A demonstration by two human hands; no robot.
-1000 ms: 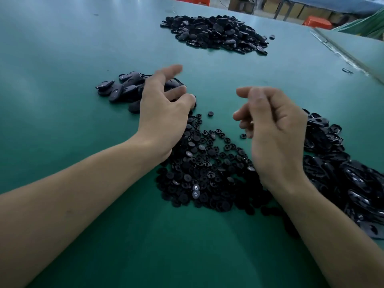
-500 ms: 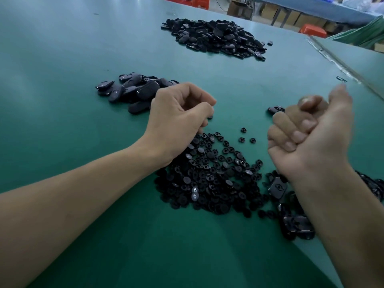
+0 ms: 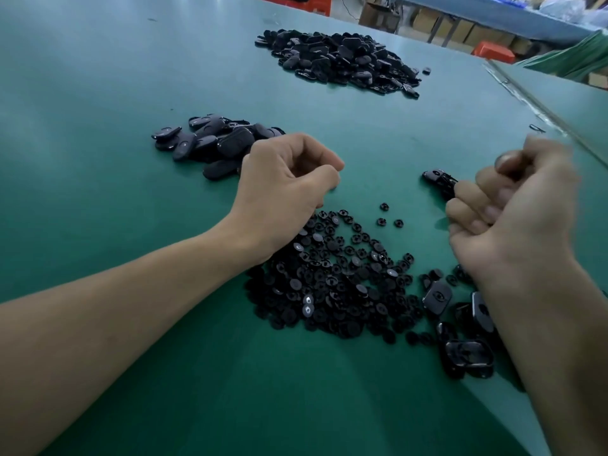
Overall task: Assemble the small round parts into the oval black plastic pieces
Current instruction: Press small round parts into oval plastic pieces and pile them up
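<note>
As the left hand [image 3: 286,189], back from the oval pieces [image 3: 214,143], is curling its fingers over the round parts [image 3: 329,274] on the surface [image 3: 98,192], the right hand [image 3: 513,218] is turning palm-up, curled; grips hidden, likely a fresh assembly starting.

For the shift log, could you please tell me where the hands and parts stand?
Left hand curled over round-parts pile, grip hidden. Right hand raised, blurred, curled. No obstruction seen.

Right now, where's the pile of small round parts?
Head view: the small round parts lie heaped at centre, between the left hand and the right hand.
</note>
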